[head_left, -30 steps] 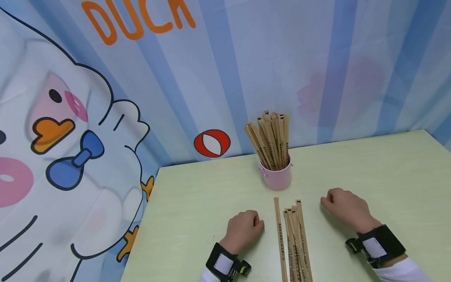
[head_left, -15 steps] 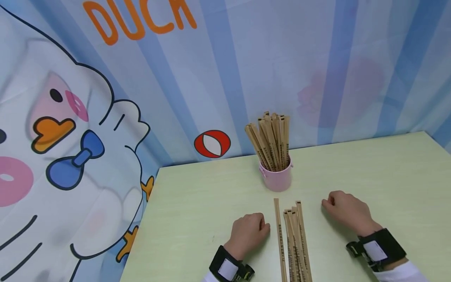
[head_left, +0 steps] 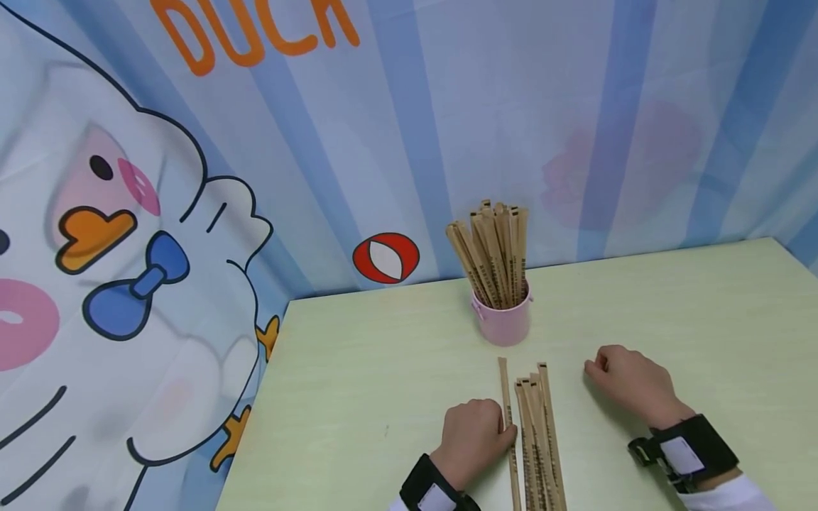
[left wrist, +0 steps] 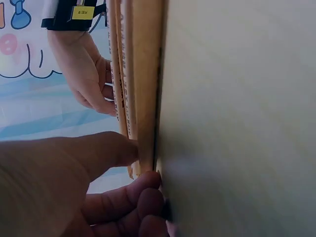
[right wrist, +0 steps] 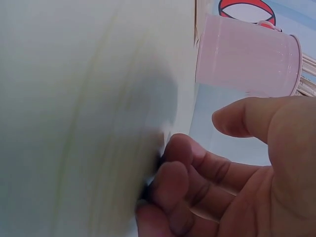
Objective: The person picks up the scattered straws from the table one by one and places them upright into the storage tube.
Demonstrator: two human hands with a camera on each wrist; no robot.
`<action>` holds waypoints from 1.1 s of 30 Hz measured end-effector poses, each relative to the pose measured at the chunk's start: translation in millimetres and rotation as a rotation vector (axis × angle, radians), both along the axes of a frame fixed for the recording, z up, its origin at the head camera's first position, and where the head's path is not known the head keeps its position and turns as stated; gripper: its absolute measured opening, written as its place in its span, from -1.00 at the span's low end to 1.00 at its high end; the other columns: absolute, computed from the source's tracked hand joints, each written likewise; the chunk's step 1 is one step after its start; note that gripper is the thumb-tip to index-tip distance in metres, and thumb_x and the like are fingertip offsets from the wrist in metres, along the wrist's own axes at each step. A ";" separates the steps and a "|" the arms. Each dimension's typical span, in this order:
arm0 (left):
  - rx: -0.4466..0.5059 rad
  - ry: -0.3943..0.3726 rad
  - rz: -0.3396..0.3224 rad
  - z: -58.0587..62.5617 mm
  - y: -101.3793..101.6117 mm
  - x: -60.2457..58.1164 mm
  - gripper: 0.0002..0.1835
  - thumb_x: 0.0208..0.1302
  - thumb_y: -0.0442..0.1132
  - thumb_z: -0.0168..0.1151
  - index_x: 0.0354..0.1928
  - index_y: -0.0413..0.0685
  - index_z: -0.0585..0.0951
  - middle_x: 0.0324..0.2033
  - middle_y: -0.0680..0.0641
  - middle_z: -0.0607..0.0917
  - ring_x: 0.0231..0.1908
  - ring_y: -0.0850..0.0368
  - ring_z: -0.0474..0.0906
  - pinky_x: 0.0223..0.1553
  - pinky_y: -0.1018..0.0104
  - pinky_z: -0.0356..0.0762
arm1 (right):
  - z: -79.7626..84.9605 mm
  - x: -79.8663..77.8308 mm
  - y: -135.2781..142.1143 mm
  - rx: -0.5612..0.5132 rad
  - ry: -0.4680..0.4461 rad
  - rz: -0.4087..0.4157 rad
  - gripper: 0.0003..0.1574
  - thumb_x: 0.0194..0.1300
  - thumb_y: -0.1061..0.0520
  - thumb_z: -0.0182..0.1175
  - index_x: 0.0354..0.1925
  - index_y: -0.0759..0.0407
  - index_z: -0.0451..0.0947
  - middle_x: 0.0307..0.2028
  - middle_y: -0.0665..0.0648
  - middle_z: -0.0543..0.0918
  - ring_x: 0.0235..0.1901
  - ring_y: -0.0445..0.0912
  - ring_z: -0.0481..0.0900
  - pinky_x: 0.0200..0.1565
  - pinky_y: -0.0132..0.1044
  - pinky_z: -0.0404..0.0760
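Observation:
My left hand [head_left: 471, 438] is at a slim brown paper-wrapped stick [head_left: 503, 383] that lies apart on the table. Its thumb reaches across the stick, fingers curled beneath. In the left wrist view, the thumb [left wrist: 116, 149] and forefinger tip show a gap between them, right at the stick's edge. Just to the right lie several more such sticks [head_left: 540, 433], side by side, black print on their wrappers. My right hand [head_left: 633, 380] rests on the table farther right, fingers loosely curled. It holds nothing in the right wrist view, where its thumb [right wrist: 237, 121] stands away from the fingers.
Behind the loose sticks stands a small pink bucket [head_left: 503, 328], packed with upright paper-wrapped sticks [head_left: 492, 252]. A curtain [head_left: 409, 142] with a cartoon duck hangs along the back edge of the pale table [head_left: 358, 355].
My left hand has moved right and a little nearer to me, from beside the separate stick to over it. The right hand and the sticks have stayed in place.

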State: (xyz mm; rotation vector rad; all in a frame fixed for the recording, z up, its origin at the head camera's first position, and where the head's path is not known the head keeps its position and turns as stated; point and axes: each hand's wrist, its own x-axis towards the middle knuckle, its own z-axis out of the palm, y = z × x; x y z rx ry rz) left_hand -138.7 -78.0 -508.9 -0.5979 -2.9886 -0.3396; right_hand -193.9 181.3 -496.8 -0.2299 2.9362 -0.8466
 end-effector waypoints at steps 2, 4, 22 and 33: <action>0.015 -0.008 0.004 -0.1 1.0 -0.4 -0.41 0.11 -0.05 0.31 -0.89 0.17 0.18 -0.87 0.22 0.08 -0.85 0.34 0.02 -0.84 0.43 -0.08 | 0.1 0.2 0.3 -0.001 -0.001 -0.001 -0.68 0.29 0.05 0.02 -0.59 0.10 0.39 -0.69 0.02 0.36 -0.67 -0.11 0.30 -0.64 -0.26 0.21; 0.028 -0.019 0.010 0.4 1.3 -0.6 -0.41 0.10 -0.07 0.32 -0.90 0.18 0.18 -0.87 0.23 0.08 -0.84 0.34 0.01 -0.83 0.44 -0.08 | 0.5 0.3 0.4 -0.003 -0.002 -0.002 -0.68 0.28 0.04 0.02 -0.58 0.11 0.40 -0.69 0.02 0.37 -0.67 -0.10 0.30 -0.64 -0.26 0.22; 0.160 -0.003 0.016 24.4 -14.7 0.0 -0.51 -0.02 -0.28 0.22 -0.82 0.18 0.12 -0.80 0.22 0.01 -0.77 0.36 -0.10 -0.76 0.45 -0.15 | -0.5 0.8 -0.1 -0.002 0.005 0.006 -0.69 0.29 0.04 0.02 -0.56 0.12 0.44 -0.69 0.02 0.39 -0.67 -0.11 0.31 -0.64 -0.26 0.23; 0.287 0.061 0.077 83.0 -26.5 -7.9 -0.78 0.18 -0.21 0.21 -0.62 0.12 0.56 -0.76 0.20 0.41 -0.73 0.36 0.25 -0.76 0.47 0.16 | -2.7 -1.3 0.8 0.008 0.001 0.003 -0.64 0.32 0.00 0.01 -0.57 0.11 0.43 -0.72 0.01 0.36 -0.69 -0.11 0.30 -0.65 -0.27 0.20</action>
